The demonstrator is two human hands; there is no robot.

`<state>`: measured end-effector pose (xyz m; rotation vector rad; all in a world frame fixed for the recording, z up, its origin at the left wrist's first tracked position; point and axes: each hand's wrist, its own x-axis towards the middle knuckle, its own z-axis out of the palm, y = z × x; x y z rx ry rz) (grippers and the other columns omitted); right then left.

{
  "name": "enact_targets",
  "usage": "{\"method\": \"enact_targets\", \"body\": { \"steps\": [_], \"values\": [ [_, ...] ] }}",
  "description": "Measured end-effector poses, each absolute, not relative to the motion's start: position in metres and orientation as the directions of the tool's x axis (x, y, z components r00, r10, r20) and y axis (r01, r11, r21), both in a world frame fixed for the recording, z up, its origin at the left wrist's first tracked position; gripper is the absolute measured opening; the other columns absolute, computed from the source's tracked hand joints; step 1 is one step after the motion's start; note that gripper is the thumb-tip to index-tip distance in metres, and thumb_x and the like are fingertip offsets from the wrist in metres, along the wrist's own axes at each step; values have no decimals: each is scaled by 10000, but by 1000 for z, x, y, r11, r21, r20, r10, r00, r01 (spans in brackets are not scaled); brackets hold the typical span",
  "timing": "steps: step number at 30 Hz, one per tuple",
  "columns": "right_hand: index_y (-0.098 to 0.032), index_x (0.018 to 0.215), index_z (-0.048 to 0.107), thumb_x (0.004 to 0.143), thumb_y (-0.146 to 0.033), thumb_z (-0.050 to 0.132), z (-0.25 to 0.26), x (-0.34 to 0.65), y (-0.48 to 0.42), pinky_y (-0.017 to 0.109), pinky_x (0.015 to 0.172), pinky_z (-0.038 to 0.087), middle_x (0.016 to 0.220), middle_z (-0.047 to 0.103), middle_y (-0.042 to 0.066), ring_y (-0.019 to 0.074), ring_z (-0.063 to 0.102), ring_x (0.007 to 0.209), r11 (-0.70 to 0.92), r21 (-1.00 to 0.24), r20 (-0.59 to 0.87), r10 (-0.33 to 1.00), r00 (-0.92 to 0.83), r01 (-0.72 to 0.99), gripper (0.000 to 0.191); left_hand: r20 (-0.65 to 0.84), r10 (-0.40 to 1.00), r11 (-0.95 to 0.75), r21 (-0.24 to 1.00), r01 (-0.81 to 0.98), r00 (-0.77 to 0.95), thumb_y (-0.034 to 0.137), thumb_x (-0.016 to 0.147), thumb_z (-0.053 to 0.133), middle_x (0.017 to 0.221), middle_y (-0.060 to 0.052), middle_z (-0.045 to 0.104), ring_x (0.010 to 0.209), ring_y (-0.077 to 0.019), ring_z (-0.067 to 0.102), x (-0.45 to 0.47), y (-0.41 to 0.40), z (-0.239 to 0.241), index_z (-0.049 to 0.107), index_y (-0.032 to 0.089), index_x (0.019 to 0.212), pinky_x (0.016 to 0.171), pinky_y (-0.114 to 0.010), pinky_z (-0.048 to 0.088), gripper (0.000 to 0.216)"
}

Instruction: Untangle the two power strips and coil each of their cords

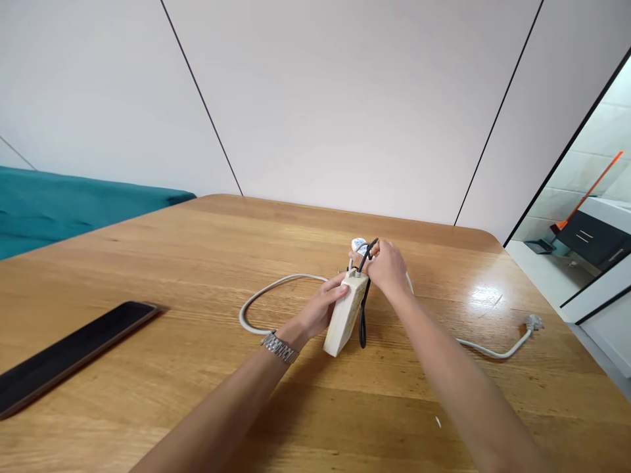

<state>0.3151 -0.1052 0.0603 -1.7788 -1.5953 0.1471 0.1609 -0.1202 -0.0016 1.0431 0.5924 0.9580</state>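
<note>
My left hand (323, 305) grips a white power strip (345, 315) by its side, near the end where the cord comes out. The strip is tilted, its lower end close to the table. Beside that cord end, my right hand (387, 266) has its fingers pinched on a black cable (365, 259), which loops down along the strip. A white cord (261, 295) curves over the table to the left, and a plug (534, 322) lies at the right. Behind my right fingers shows a small white piece with blue marks (359, 244), partly hidden.
A long dark tray (73, 351) lies on the wooden table (221, 243) at the left. A teal sofa (83, 200) stands beyond the left edge, and a pale panelled wall (345, 112) behind. A small white scrap (438, 422) is near the front.
</note>
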Motion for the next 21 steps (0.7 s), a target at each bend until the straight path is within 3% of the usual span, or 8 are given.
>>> {"method": "enact_targets", "body": {
  "steps": [3,7,12,15,18,21],
  "values": [
    [-198,834,631,689,-525,665,69,314,-105,321,682,438,940,640,108,245,596,861,34,-526,374,906,196,850,359,24,876,172,918,-358,481,398,589,798,803,-32,678,645,-150,560,163,-121,0,695,196,983,594,-236,417,454],
    [-208,682,637,738,-338,626,79,313,-101,280,614,422,761,659,63,201,611,727,-18,-569,221,960,174,822,142,46,870,148,925,-351,490,416,569,808,890,-59,695,751,-195,585,164,-122,2,716,198,973,666,-257,429,468],
    [-225,670,632,727,-433,641,84,314,-102,291,616,425,722,673,49,211,626,727,-6,-597,231,956,180,803,216,58,864,121,940,-318,501,393,588,798,919,-64,700,778,-210,586,163,-124,4,720,195,974,677,-264,422,441],
    [-205,582,594,678,-352,676,82,314,-101,291,596,415,672,658,70,223,631,707,-63,-560,187,962,200,826,195,73,859,100,947,-305,507,391,570,813,944,-73,698,804,-212,587,167,-126,5,719,176,956,673,-256,424,451],
    [-202,501,507,699,-286,611,74,319,-97,258,535,390,582,613,40,185,608,615,-54,-691,199,944,261,721,239,78,891,95,931,-351,448,410,554,820,974,-81,691,843,-222,598,171,-125,4,699,164,979,703,-270,447,505],
    [-211,523,446,735,-293,515,59,333,-99,222,438,348,484,538,-22,129,540,464,40,-933,164,932,325,358,238,35,953,106,892,-439,300,521,538,793,978,-91,684,809,-226,613,168,-116,5,661,163,1035,682,-300,481,626]
  ]
}}
